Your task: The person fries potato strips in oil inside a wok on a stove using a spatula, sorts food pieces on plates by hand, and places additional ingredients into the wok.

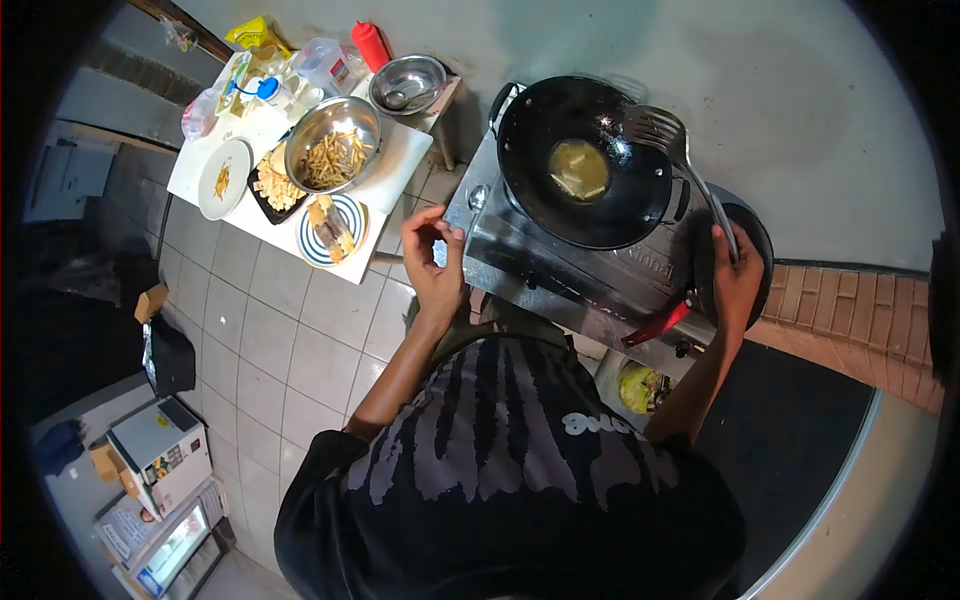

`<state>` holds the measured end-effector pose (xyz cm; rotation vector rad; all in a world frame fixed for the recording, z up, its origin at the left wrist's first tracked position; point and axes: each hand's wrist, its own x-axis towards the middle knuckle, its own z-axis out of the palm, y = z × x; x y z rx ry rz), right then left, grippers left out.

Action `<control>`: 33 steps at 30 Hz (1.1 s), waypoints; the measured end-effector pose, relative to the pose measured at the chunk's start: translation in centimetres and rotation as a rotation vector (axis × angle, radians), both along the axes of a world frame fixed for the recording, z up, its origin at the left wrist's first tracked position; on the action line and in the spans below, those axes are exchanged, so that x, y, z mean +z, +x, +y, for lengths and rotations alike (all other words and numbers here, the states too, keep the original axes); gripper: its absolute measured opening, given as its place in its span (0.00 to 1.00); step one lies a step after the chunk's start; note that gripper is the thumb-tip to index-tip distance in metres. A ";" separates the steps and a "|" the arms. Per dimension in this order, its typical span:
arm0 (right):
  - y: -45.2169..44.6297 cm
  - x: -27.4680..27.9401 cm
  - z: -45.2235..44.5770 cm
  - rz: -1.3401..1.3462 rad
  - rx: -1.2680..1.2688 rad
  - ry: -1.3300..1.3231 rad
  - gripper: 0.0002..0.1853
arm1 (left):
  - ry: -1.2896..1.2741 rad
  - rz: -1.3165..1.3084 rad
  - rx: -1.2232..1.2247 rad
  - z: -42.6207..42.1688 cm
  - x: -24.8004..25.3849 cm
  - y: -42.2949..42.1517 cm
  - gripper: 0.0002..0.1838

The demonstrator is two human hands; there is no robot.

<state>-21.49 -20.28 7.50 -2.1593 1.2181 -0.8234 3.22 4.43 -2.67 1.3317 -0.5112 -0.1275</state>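
Note:
A black wok point(540, 205) stands on the metal gas stove point(560, 280), with a small pool of oil point(578, 170) and a few pale pieces in its bottom. My right hand point(738, 275) is closed round the handle of a slotted metal spatula point(655, 130), whose head hangs over the wok's right side. Beneath that hand lies a black pan point(765, 250) with a red handle point(657, 325). My left hand point(434, 262) is raised at the stove's left edge, its fingers curled and thumb apart, holding nothing. A small spoon point(478, 197) lies on the stove near it.
On the white table point(405, 150) at the upper left are a steel bowl of fried strips point(335, 160), a black tray point(275, 190), plates, another metal bowl point(408, 82) and a red bottle point(370, 46). A container of scraps point(640, 388) sits below the stove's front edge.

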 end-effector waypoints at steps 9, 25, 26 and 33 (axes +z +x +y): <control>4.9 1.7 -5.9 0.451 0.254 -0.093 0.17 | -0.063 0.085 0.272 -0.3 -1.1 -1.1 0.22; 9.4 -0.6 -9.0 0.583 0.557 -0.256 0.16 | -0.006 0.075 0.329 1.5 0.2 -2.0 0.14; 9.0 -0.5 -9.1 0.579 0.558 -0.263 0.16 | -0.061 0.114 0.412 2.2 0.4 -1.7 0.09; 8.8 -1.5 -8.6 0.469 0.415 -0.224 0.16 | -0.021 0.182 -0.007 5.8 4.3 -3.0 0.07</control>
